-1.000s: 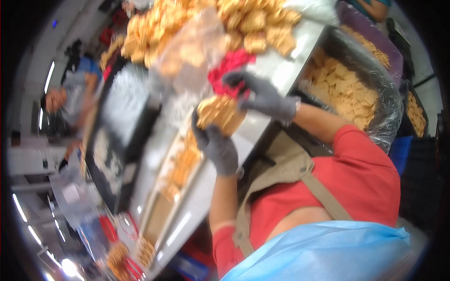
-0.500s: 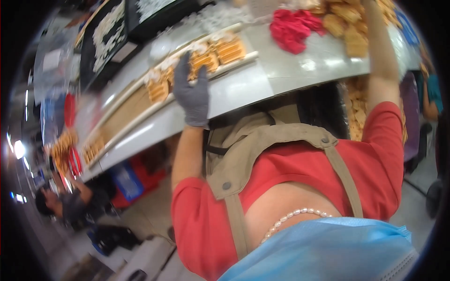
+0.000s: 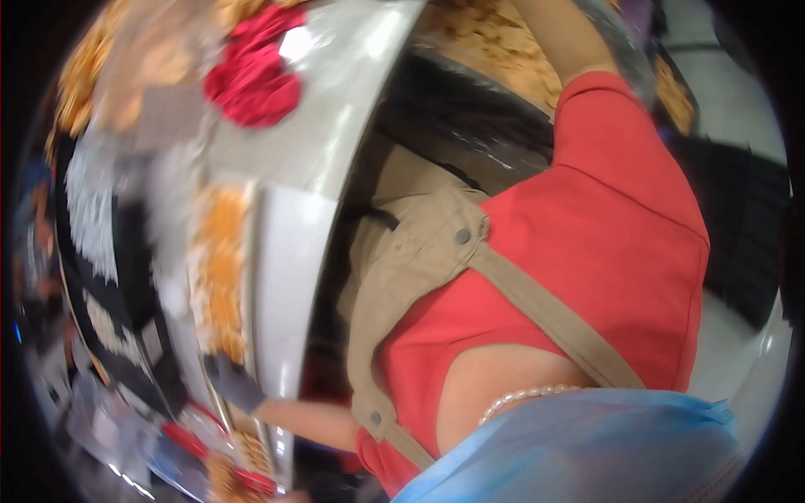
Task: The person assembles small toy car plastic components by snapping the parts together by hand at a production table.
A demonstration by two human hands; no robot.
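Observation:
My left hand (image 3: 235,384), in a grey glove, is at the left end of a row of orange ridged pieces (image 3: 222,277), which lie in a long narrow channel with pale rails (image 3: 255,251). Motion blur smears its fingers, so I cannot tell whether they grip a piece. White bits, blurred, lie along the row's far side. My right arm stretches out past the top edge of the picture, over a lined container of loose orange pieces (image 3: 503,42); the right hand is out of sight.
Crumpled pink-red cloth or gloves (image 3: 260,71) lie on the pale table (image 3: 335,109). Black trays (image 3: 134,268) with white bits stand along the far side. More orange pieces (image 3: 88,75) are heaped at the far corner. Red-rimmed things (image 3: 189,440) are beyond the channel's left end.
The view has swung round to the right. My right arm has gone from over the table to over the container beside it. My left hand has shifted to the row's left end.

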